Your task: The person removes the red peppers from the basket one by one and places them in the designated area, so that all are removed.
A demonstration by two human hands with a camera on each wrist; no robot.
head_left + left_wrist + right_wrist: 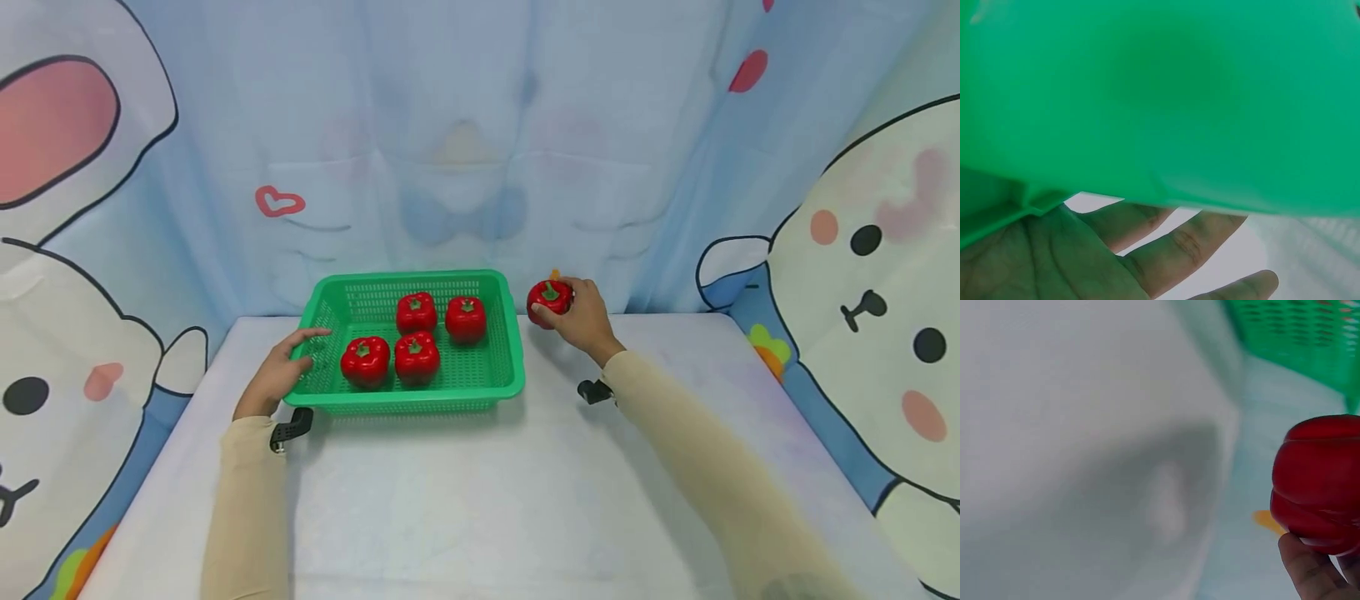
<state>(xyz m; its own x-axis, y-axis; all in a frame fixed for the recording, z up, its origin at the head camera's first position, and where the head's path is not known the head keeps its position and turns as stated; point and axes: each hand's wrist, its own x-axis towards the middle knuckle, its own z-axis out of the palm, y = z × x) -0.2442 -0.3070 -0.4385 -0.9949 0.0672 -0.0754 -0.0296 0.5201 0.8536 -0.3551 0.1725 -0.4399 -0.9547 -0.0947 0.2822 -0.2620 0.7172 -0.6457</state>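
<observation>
Head view: gripping a red pepper in the right hand, clamping fingers and thumb round it, just outside the green basket, between two and three o'clock of the basket's centre. Turning the green stem toward the camera; leaving contact with the tabletop impossible to tell. Resting the left hand at the basket's rim between eight and nine o'clock, reaching index finger and thumb in over the edge. Spreading that hand's fingers apart and nearly straight in the left wrist view, pointing toward two o'clock beneath a broad green part of the basket. Holding four peppers inside the basket, lying stem up at roughly eight, six, twelve and two o'clock, setting the first two just beside each other. Showing in the right wrist view the gripped pepper between three and four o'clock, near the basket at two o'clock. Wearing tan sleeves and black mounts at both wrists. Facing a pale blue curtain at twelve o'clock.
</observation>
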